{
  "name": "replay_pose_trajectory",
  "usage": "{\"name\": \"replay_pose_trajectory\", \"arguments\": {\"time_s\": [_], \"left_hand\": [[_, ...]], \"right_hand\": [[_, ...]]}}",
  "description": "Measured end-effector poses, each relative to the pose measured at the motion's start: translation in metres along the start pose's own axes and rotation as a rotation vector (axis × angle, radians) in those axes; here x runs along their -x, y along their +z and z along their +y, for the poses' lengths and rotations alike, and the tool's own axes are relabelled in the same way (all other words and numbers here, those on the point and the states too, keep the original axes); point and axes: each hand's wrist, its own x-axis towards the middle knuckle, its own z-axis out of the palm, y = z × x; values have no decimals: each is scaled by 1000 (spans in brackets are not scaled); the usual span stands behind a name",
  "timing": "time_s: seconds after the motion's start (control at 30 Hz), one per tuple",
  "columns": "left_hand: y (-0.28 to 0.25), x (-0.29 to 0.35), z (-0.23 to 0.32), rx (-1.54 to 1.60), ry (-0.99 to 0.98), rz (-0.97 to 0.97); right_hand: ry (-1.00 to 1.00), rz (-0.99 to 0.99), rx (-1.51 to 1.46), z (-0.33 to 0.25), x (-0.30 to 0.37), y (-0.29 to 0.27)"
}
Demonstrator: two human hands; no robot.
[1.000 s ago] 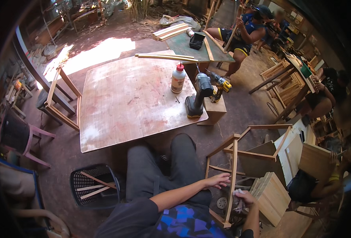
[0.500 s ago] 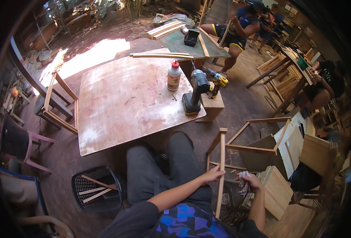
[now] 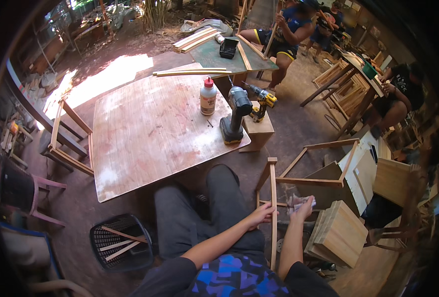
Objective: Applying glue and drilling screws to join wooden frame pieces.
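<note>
A wooden frame point(image 3: 273, 185) stands upright just right of my knees, its long bar running toward me. My left hand point(image 3: 262, 217) is closed around that bar about midway along it. In my right hand point(image 3: 303, 210), to the right of the bar, is a crumpled whitish rag point(image 3: 294, 202). The rag is close to the frame's side; whether it touches the wood I cannot tell.
Ahead is a wooden tabletop point(image 3: 145, 133) with a glue bottle point(image 3: 208, 99) and a cordless drill point(image 3: 235, 116). A yellow drill point(image 3: 263, 101) stands on a wooden block. A black basket point(image 3: 123, 262) holds wood strips. Stacked boards point(image 3: 341, 235) lie at right; people work beyond.
My right hand has moved forward and left with the rag, closer to the frame. My left hand keeps its grip on the bar. The whole view has shifted slightly.
</note>
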Motion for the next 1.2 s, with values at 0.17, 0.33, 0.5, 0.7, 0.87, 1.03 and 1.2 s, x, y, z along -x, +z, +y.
{"name": "replay_pose_trajectory", "arguments": {"time_s": [0.17,0.33,0.5,0.7,0.87,1.03,1.2], "left_hand": [[1,-1,-1,47,1,7],[-2,-1,0,43,13,2],[-3,1,3,64,6,29],[-1,0,3,116,-7,48],[-1,-3,-1,133,41,43],[-2,-5,-4,171,34,33],[-1,-7,-4,101,10,54]], "right_hand": [[-370,130,-24,19,9,64],[-521,-52,234,43,39,89],[-863,-128,546,48,61,93],[-704,-213,442,47,65,97],[-721,-281,511,44,67,99],[-726,-225,611,40,72,101],[-670,-125,756,44,48,92]]}}
